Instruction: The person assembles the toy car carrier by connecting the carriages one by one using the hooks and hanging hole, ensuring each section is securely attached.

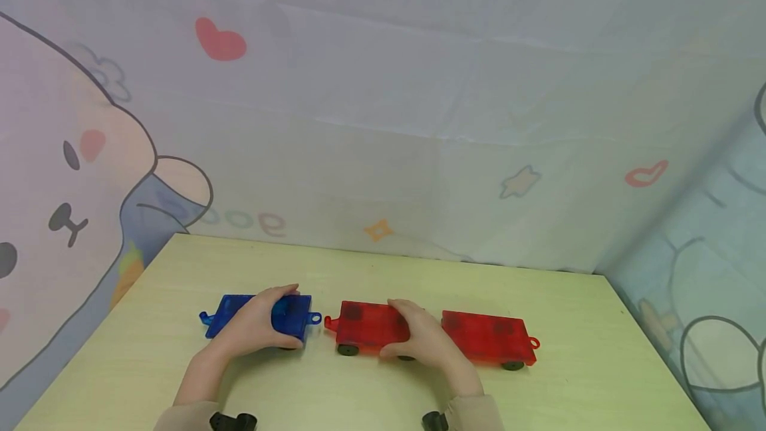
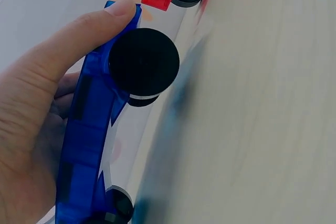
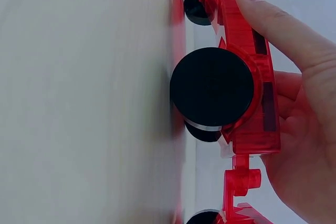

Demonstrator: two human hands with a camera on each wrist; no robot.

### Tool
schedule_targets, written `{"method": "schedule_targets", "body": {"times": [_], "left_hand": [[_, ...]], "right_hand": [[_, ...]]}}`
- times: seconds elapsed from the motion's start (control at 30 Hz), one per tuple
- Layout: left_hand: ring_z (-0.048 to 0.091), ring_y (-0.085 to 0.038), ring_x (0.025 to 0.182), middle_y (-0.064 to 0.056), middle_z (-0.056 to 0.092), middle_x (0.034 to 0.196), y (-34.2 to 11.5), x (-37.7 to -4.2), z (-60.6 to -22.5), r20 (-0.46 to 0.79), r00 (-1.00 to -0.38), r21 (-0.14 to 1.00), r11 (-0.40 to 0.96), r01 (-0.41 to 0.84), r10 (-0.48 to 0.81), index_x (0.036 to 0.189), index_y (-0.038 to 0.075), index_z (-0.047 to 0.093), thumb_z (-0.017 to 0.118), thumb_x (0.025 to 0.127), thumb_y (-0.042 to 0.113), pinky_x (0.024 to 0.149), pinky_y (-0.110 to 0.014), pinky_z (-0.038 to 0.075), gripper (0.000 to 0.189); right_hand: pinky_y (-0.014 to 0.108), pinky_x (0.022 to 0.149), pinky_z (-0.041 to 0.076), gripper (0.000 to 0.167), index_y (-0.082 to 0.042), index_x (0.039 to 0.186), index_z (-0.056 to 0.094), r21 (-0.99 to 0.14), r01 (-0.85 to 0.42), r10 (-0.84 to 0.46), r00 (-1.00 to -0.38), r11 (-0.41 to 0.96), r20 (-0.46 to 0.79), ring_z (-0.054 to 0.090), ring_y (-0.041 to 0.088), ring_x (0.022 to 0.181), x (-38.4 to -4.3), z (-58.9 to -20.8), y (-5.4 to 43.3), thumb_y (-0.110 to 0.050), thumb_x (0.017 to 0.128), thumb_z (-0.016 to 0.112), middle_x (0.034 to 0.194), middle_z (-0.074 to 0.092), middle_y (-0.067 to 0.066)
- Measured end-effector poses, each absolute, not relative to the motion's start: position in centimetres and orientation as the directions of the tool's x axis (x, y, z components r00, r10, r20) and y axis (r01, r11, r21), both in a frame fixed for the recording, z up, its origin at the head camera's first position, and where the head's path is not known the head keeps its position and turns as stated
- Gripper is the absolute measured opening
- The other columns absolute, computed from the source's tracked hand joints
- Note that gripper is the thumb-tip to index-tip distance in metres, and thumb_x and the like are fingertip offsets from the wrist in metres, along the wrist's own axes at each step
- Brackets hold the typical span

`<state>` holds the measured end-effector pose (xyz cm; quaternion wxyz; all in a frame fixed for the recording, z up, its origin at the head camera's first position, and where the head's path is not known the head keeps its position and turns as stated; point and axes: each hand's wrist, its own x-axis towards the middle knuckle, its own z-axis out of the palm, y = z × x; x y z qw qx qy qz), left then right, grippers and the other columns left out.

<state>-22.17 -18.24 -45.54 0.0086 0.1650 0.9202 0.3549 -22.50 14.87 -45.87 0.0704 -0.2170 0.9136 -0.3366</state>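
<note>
- The left hand (image 1: 257, 321) was bent round the blue car (image 1: 294, 313), pinching its long sides, on the left of the counter (image 1: 335, 398).
- The right hand (image 1: 427, 338) was just as wide, gripping the middle red car (image 1: 365, 324); the end red car (image 1: 487, 338) sat to its right.
- The cars looked light, hard and smooth, and likely rolled easily. The long sides seemed best to grab; the thin hooks (image 1: 331, 323) might snap.
- There were one blue car, two red cars and two hands.
</note>
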Motion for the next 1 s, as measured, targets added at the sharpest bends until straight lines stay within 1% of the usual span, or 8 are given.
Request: {"method": "schedule_targets", "body": {"times": [0.33, 0.6, 0.83, 1.0], "left_hand": [[0.043, -0.043, 0.135, -0.017, 0.052, 0.142, -18.02, -22.23, -45.45, 0.102, -0.948, 0.665, 0.689, 0.29, 0.301, 0.146, 0.001, 0.041, 0.089, 0.067, 0.04, 0.106, -0.063, 0.038, 0.1], [0.042, -0.043, 0.135, -0.017, 0.052, 0.142, -17.77, -22.24, -45.63, 0.113, -0.945, 0.664, 0.684, 0.302, 0.307, 0.146, 0.0, 0.041, 0.089, 0.067, 0.04, 0.106, -0.063, 0.037, 0.1], [0.042, -0.043, 0.135, -0.017, 0.051, 0.143, -17.56, -22.19, -45.6, 0.108, -0.947, 0.664, 0.687, 0.295, 0.302, 0.146, 0.002, 0.041, 0.088, 0.068, 0.041, 0.106, -0.064, 0.037, 0.099], [0.043, -0.043, 0.135, -0.017, 0.051, 0.143, -17.45, -22.22, -45.62, 0.111, -0.946, 0.66, 0.689, 0.3, 0.305, 0.146, 0.001, 0.041, 0.088, 0.068, 0.041, 0.106, -0.064, 0.037, 0.099]], "right_hand": [[0.055, 0.112, 0.035, 0.088, -0.004, 0.146, 0.043, -0.643, -0.342, -0.434, -0.901, 0.685, 0.016, 0.039, 0.037, 0.14, -22.44, -45.79, 14.76, -0.038, 0.076, 0.083, 0.149, 0.045, 0.016], [0.057, 0.111, 0.035, 0.088, -0.003, 0.146, 0.043, -0.639, -0.35, -0.44, -0.898, 0.685, 0.02, 0.039, 0.037, 0.139, -22.43, -45.79, 14.85, -0.038, 0.076, 0.083, 0.149, 0.045, 0.016], [0.056, 0.112, 0.035, 0.088, -0.003, 0.146, 0.043, -0.633, -0.35, -0.441, -0.898, 0.69, 0.017, 0.039, 0.037, 0.14, -22.4, -45.78, 14.84, -0.04, 0.076, 0.083, 0.149, 0.046, 0.016], [0.055, 0.112, 0.035, 0.087, -0.005, 0.146, 0.044, -0.641, -0.341, -0.434, -0.901, 0.688, 0.013, 0.039, 0.036, 0.14, -22.38, -45.66, 14.84, -0.04, 0.076, 0.083, 0.149, 0.046, 0.014]]}}
